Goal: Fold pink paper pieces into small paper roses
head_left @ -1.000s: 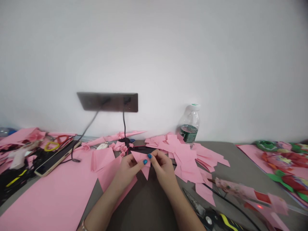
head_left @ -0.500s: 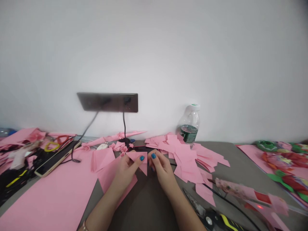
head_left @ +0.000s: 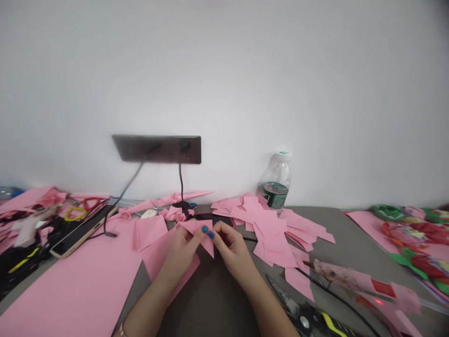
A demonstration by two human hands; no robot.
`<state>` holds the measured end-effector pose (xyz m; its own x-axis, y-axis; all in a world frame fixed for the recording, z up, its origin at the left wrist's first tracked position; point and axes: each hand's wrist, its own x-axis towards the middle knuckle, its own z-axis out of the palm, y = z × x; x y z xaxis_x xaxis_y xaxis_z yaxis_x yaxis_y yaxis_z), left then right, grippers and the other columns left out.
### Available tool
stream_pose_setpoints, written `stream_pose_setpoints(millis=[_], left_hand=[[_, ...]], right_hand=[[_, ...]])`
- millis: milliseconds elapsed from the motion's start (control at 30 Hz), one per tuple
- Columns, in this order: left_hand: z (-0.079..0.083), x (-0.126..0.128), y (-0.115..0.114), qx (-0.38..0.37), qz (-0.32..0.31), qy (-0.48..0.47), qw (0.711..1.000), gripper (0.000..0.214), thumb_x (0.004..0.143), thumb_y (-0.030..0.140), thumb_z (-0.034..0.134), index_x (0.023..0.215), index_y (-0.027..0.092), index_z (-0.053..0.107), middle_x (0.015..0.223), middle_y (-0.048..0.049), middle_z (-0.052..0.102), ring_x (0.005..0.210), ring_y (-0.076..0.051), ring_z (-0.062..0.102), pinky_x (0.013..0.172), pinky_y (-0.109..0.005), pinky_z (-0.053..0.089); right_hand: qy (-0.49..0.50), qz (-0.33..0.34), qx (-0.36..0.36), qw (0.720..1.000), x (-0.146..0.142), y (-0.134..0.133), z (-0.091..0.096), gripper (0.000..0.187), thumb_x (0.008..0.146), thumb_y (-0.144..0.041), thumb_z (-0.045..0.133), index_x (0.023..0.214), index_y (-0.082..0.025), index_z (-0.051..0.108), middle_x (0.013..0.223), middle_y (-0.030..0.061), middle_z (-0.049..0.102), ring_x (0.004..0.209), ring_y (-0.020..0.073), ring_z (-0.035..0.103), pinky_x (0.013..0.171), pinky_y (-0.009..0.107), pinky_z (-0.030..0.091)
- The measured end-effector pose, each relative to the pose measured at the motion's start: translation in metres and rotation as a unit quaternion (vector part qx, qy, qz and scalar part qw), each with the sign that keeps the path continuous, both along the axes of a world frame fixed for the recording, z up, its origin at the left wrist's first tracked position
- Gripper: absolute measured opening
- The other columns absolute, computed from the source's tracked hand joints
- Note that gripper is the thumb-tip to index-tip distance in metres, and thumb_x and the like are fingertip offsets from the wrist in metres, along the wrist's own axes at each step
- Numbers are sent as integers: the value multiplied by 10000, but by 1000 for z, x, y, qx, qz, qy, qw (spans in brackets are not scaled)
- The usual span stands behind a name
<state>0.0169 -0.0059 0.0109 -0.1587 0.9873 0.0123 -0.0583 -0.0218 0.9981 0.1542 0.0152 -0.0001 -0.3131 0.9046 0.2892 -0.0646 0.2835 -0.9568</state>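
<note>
Near seven o'clock in view, the folded pink paper stays pinched in the nearly closed left hand, while the right hand, lately apart, has brought its thumb and curled fingers onto it, seemingly letting both work it

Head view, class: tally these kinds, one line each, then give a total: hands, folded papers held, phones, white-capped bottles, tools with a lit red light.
Hands, left hand and right hand: 2
Held folded paper: 1
Phone: 1
White-capped bottle: 1
Red-lit tool: 1
Total: 6
</note>
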Motion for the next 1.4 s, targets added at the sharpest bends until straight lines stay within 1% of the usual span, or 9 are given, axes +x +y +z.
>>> stream_pose_setpoints(millis=[433,633,833,933,1000,1067,1133,1300,1400], left_hand=[[2,-2,6,-17,60,16,998,262,607,360,809,653,144,667,593,-14,657,580,-170,591,544,-251,434],[5,-1,5,-15,53,25,998,248,615,363,799,700,155,694,667,-40,708,652,-195,631,588,-267,456],[3,-4,6,-43,108,92,989,267,588,342,804,513,150,633,509,-25,637,526,-166,571,513,-255,409],[1,-4,5,-26,121,137,983,301,605,339,802,476,160,597,471,3,573,496,-147,525,487,-248,375],[1,-4,3,6,92,152,984,220,675,329,763,571,159,669,540,-10,617,559,-169,568,535,-263,427],[2,-3,2,67,36,176,981,142,784,295,673,780,175,748,722,-45,701,720,-207,638,662,-299,498],[1,-2,1,137,-17,221,966,216,867,244,573,989,211,748,933,-71,720,891,-224,653,789,-335,520],[-9,-2,0,210,-83,340,913,468,881,121,483,1324,239,581,1343,-118,555,1258,-254,516,1034,-415,451],[-13,-3,-2,217,-99,360,902,574,876,80,442,1415,272,484,1477,-101,433,1378,-252,393,1121,-443,367]], right_hand=[[19,30,-26,999,-3,1,-5,290,912,-442,498,755,-203,458,682,-38,383,612,124,364,571,247,312],[30,-27,-19,999,-2,5,-6,278,878,-424,544,721,-208,464,634,-49,381,551,112,351,516,234,294],[52,-115,3,992,0,4,-8,261,853,-367,590,698,-211,451,595,-63,375,512,99,342,478,225,267],[30,-101,35,994,0,0,-6,230,873,-335,565,703,-204,480,612,-44,422,548,114,391,509,236,306],[11,-79,55,995,-2,-2,-4,187,879,-309,549,732,-198,517,650,-24,473,593,129,436,550,247,347],[4,-65,65,996,-4,-2,-4,135,880,-290,539,786,-194,547,702,-7,514,642,142,472,597,259,383],[9,-64,60,996,-5,-1,-6,104,878,-290,546,833,-197,550,751,2,537,686,151,500,638,268,408],[72,-90,24,993,-6,4,-14,196,796,-294,664,862,-223,494,777,-17,537,691,144,527,639,258,437],[104,-109,28,988,-7,4,-15,280,724,-251,728,870,-235,489,774,-33,524,676,135,531,627,245,454]])
